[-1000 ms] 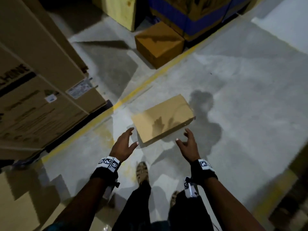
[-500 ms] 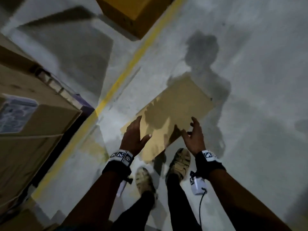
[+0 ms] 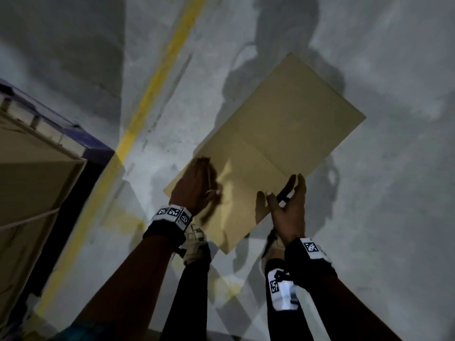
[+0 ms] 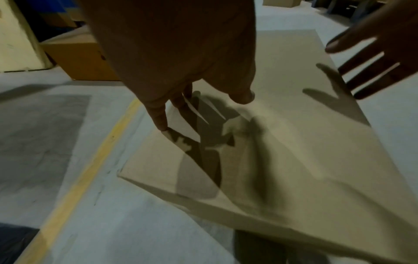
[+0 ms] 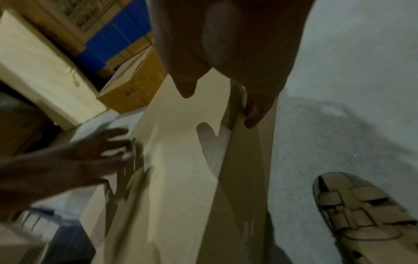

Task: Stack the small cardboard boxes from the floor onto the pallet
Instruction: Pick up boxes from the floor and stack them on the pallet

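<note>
A flat tan cardboard box (image 3: 270, 143) lies on the grey floor, turned diagonally. My left hand (image 3: 197, 185) is at its near left edge. In the left wrist view the box (image 4: 282, 142) has my left hand (image 4: 203, 110) reaching down with straight fingers, the fingertips (image 4: 161, 126) touching the edge and the thumb over the top. My right hand (image 3: 283, 190) is at the near right edge. In the right wrist view its thumb hovers over the box (image 5: 181, 160) and its fingers (image 5: 253, 117) run down the side face. Neither hand visibly grips.
A yellow floor line (image 3: 152, 94) runs left of the box. Stacked large cartons (image 3: 37, 180) stand on a blue pallet (image 3: 96, 143) at the left. A brown box (image 5: 133, 89) sits on the floor further off. My sandalled feet (image 3: 194, 242) are just behind the box.
Both hands have come down from above and in front of the box to its left and right edges. The view has dropped closer to the floor.
</note>
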